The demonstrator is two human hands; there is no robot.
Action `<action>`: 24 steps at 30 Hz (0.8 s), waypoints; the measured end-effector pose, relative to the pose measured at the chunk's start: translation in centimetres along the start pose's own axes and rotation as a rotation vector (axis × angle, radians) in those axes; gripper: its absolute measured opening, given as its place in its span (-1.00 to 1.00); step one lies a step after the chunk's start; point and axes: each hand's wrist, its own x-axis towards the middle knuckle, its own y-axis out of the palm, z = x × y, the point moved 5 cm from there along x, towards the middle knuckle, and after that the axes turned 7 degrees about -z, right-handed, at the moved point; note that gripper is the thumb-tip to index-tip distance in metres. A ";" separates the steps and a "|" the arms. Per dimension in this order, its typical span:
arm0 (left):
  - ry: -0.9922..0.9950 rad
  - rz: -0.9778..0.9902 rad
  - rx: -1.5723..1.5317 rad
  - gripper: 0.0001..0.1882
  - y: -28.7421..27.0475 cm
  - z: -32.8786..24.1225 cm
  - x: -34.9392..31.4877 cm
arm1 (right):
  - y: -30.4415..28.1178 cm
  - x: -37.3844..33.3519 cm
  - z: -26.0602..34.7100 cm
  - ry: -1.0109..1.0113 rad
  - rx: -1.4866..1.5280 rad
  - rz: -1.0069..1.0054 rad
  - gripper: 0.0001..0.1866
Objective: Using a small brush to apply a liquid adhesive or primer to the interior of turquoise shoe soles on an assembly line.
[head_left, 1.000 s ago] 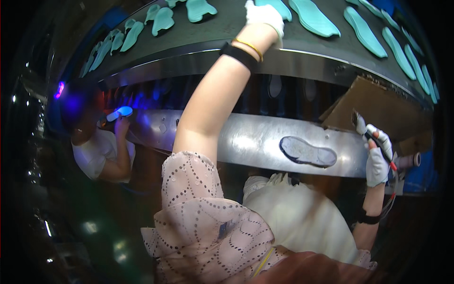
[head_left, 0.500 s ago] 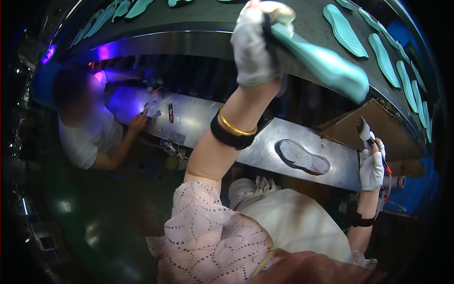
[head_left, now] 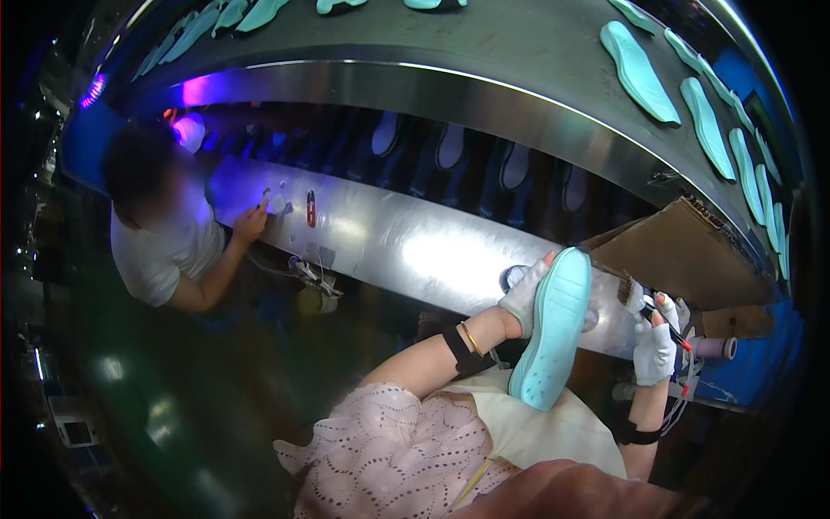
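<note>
My left hand (head_left: 522,301), in a white glove with bare fingertips, grips a teal foam shoe sole (head_left: 558,320) by its edge. The sole is upright in front of my light apron, its broad face with grooves and small holes showing. In my gloved right hand (head_left: 654,353) is a brush (head_left: 636,296), bristles pointing up and left towards the sole but apart from it; its dark handle ends in red. Behind the left hand and teal sole, a dark-rimmed grey shoe sole (head_left: 513,277) lies on the metal bench (head_left: 380,225), mostly hidden.
A conveyor belt (head_left: 510,78) carrying several teal soles (head_left: 638,71) curves beyond the bench. A cardboard sheet (head_left: 683,251) leans at the right, near a pinkish roll (head_left: 716,348) and cables. A red cutter (head_left: 311,208) lies near a co-worker (head_left: 164,233) at left. Soles hang on a dark lower rack (head_left: 450,145).
My left hand has come down from the belt's edge towards me with the teal sole, now upright over the bench's near edge. My right hand with the brush has shifted lower and slightly left.
</note>
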 end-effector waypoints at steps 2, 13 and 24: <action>0.003 0.002 0.025 -0.27 0.9 0.3 -1.5 | 1.9 0.2 -0.4 0.011 -0.043 0.024 -0.63; 0.453 -0.025 0.294 -0.32 -0.6 0.3 1.5 | 8.5 1.8 -1.7 -0.250 -0.211 0.043 -0.72; 0.301 -0.166 0.301 -0.24 0.9 0.4 1.0 | 9.7 0.4 -1.4 -0.409 -0.118 0.180 -0.78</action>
